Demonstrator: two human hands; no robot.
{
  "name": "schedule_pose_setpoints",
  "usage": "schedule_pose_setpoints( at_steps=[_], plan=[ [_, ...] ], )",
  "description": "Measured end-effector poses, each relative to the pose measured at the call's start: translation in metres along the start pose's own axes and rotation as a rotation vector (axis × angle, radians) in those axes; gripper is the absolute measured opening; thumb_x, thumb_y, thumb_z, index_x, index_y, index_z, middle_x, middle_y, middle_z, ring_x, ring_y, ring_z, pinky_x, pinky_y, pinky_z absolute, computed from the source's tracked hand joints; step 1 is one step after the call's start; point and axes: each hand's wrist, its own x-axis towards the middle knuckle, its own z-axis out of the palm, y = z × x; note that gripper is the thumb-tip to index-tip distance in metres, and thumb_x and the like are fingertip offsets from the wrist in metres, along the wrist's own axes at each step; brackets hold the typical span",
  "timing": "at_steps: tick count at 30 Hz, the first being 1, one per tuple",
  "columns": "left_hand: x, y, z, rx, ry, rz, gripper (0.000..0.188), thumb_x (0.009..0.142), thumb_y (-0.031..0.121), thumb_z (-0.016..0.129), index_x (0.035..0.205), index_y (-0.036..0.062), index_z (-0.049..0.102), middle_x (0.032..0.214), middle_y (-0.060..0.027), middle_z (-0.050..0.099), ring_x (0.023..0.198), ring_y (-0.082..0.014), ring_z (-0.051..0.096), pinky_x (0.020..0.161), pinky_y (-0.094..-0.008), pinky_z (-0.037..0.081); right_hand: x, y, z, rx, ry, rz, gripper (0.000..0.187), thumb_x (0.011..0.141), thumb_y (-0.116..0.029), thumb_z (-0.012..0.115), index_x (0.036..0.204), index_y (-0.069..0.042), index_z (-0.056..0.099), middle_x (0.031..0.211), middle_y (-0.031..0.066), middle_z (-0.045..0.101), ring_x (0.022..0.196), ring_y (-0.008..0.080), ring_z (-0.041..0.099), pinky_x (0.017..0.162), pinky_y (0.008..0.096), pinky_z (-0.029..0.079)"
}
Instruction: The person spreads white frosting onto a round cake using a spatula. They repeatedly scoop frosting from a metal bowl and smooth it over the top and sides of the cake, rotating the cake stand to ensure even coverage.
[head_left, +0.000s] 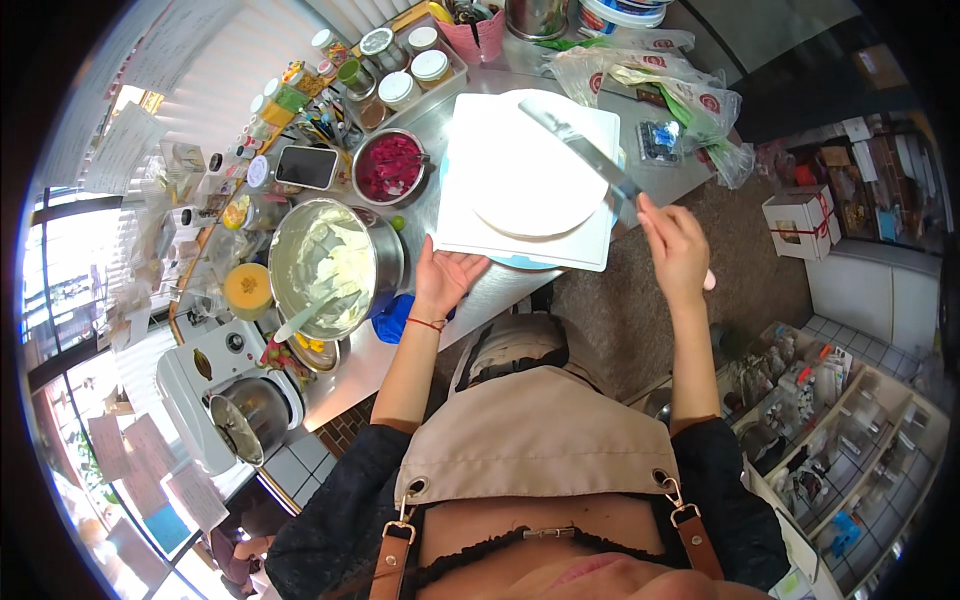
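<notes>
A round white cake [540,185] sits on a square white board [580,252], with a pale blue round edge showing beneath. My right hand [675,248] is closed round the handle of a long icing spatula [585,152]; its metal blade lies across the cake's top right. At the board's near left corner is my left hand [447,280], palm up with fingers stretched out, touching the board's edge and holding nothing I can see. Left of it stands a steel mixing bowl [388,262] of white cream, with a light-handled spatula [300,322] resting inside.
A steel bowl [421,186] of magenta fruit pieces stands left of the board. Beyond it are lidded jars [400,88] and a phone [306,167]. Plastic bags [710,105] and a berry punnet [660,143] lie on the right. A stand mixer [195,365] is at the lower left.
</notes>
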Motion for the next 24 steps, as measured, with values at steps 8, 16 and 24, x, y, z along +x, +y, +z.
schedule_pose_setpoints(
  at_steps=[8, 16, 24],
  plan=[
    [0.007, 0.009, -0.013, -0.196, -0.018, 0.044, 0.068, 0.104, 0.053, 0.031, 0.138, -0.0042, 0.043, 0.145, -0.0257, 0.046, 0.136, -0.0384, 0.044, 0.114, -0.0500, 0.035, -0.004, -0.012, -0.005, 0.091, -0.032, -0.079, 0.025, 0.085, -0.015, 0.075, 0.110, -0.018, 0.077, 0.078, 0.0075, 0.061, 0.069, 0.0229, 0.059, 0.061, 0.0353, 0.049],
    [0.009, -0.028, -0.004, -0.151, -0.105, -0.165, 0.074, 0.104, 0.055, 0.026, 0.142, -0.0081, 0.039, 0.140, -0.0286, 0.051, 0.132, -0.0404, 0.049, 0.114, -0.0526, 0.036, 0.031, 0.010, 0.005, -0.015, 0.039, -0.024, 0.024, 0.087, -0.017, 0.073, 0.111, -0.016, 0.076, 0.077, 0.0059, 0.059, 0.069, 0.0233, 0.058, 0.064, 0.0358, 0.048],
    [0.013, -0.005, -0.011, -0.147, -0.185, -0.055, 0.061, 0.105, 0.047, 0.034, 0.137, -0.0038, 0.047, 0.141, -0.0229, 0.052, 0.135, -0.0356, 0.047, 0.115, -0.0492, 0.034, -0.006, -0.027, -0.002, 0.177, -0.129, -0.053, 0.025, 0.085, -0.014, 0.075, 0.110, -0.015, 0.077, 0.079, 0.0069, 0.063, 0.070, 0.0218, 0.061, 0.062, 0.0321, 0.049]
  ],
)
